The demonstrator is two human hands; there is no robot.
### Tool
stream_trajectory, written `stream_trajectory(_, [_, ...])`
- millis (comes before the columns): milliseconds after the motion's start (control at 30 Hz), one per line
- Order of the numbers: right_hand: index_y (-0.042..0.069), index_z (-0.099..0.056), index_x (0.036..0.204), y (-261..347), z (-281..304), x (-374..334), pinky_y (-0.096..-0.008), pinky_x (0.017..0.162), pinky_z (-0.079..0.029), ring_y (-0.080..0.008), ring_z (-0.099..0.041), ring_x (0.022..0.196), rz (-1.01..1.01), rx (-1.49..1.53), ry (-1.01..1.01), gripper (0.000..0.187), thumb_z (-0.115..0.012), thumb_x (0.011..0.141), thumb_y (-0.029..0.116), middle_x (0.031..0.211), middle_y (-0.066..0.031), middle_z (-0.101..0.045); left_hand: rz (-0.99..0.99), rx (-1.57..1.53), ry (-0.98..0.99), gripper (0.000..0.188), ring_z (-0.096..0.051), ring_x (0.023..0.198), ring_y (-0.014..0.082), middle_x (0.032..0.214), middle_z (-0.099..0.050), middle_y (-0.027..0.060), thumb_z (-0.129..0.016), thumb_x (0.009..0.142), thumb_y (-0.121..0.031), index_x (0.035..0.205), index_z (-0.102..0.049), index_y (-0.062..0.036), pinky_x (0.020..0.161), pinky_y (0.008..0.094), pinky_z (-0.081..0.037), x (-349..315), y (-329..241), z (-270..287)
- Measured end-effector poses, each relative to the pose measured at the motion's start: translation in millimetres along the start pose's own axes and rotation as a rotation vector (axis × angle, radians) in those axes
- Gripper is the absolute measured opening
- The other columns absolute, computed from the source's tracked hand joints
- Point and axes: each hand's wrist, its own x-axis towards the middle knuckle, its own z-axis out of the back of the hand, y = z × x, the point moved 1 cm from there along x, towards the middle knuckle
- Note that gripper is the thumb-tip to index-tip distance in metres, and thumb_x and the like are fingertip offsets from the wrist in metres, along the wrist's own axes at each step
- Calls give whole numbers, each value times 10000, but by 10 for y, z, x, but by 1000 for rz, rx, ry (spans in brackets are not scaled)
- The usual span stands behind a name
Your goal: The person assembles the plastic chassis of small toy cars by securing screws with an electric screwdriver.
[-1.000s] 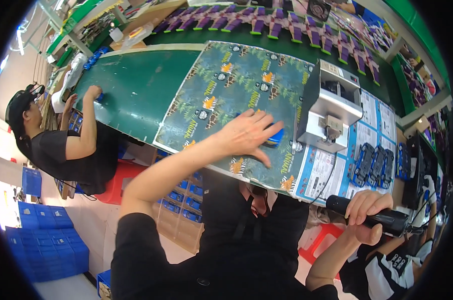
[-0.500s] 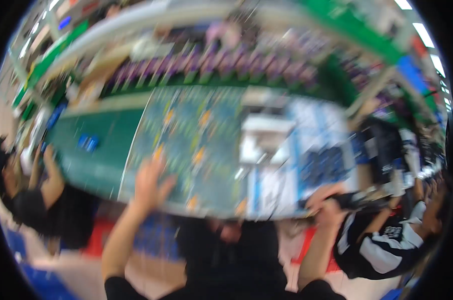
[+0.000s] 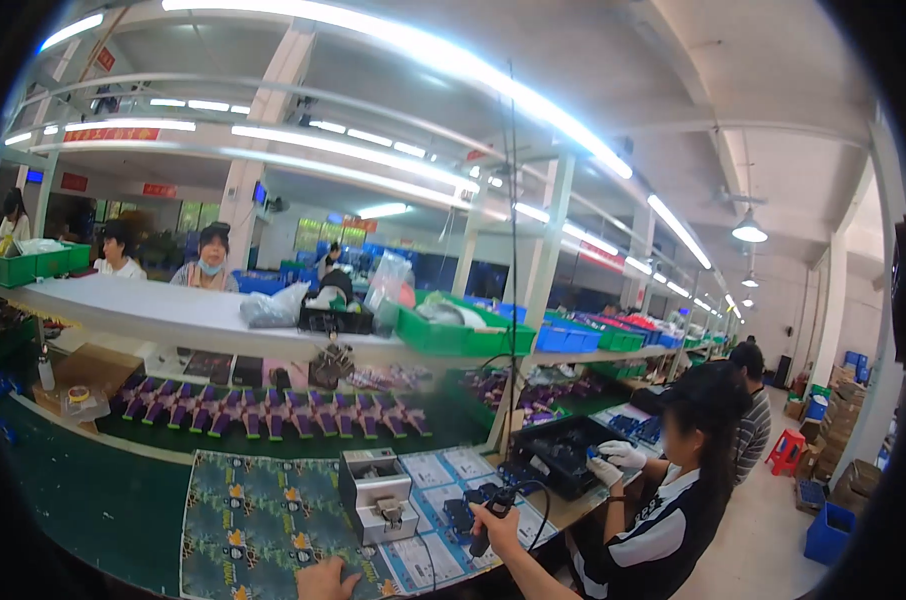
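My right hand (image 3: 503, 527) is wrapped round a black corded electric screwdriver (image 3: 480, 545), held over the right part of the bench. Its cable (image 3: 547, 503) loops off to the right. Close by lie dark blue plastic parts (image 3: 457, 514) on white-and-blue printed sheets (image 3: 420, 562). At the lower edge, my left hand (image 3: 323, 579) rests on a dark green patterned mat (image 3: 258, 540), thumb apart from the fingers and nothing in it. Between the hands, farther back, stands a silver metal box (image 3: 375, 498), which looks like a screw feeder.
To the right, a co-worker (image 3: 663, 500) in white gloves handles a small blue part over a black tray (image 3: 553, 450). Purple-and-pink parts (image 3: 273, 412) line the back of the bench. A shelf above carries green bins (image 3: 463, 335). A red stool (image 3: 786, 448) stands in the aisle.
The view has swung up and to the right, so both hands now sit lower in it. The screwdriver stays in my right hand; my left hand stays at the patterned mat.
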Motion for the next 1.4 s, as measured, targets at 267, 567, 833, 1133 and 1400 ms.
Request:
stream_trajectory(267, [41,-600,674,51,-150,-90,-265,477,-465,-112,-547,453,43,-132,2,254,-765,837,147,562,-21,-579,-38,23,-56,393,-648,779,388,864,-672,186,-651,872,-386,1078,-609,-54,675,501,-507,-84,58,-75])
stream_trajectory(567, [44,-592,685,70,-131,-134,-243,478,-435,-93,-547,478,7,-103,8,290,-793,825,200,583,-18,-590,37,50,142,429,-643,813,399,898,-666,206,-614,902,-408,1102,-593,-29,716,512,-500,-57,-76,136])
stream_trajectory(833, [40,-590,685,56,-117,-130,-239,481,-438,-93,-551,481,32,-147,25,293,-792,826,198,587,-16,-592,-1,60,52,409,-644,811,398,895,-668,198,-614,899,-408,1048,-585,-29,726,506,-497,-71,-28,26])
stream_trajectory(1133, [37,-615,704,-108,-37,-107,-241,467,-425,-100,-546,461,43,-70,-21,218,-794,800,116,562,-10,-582,22,65,57,367,-671,677,349,768,-677,103,-692,828,-444,943,-627,-102,631,489,-517,-34,81,-108])
stream_trajectory(1400, [26,-582,741,100,-161,-116,-266,469,-434,-134,-557,450,56,-58,-70,166,-720,826,58,554,-45,-573,84,33,115,372,-676,709,348,859,-673,125,-629,884,-428,992,-571,-77,595,476,-525,-24,41,-29])
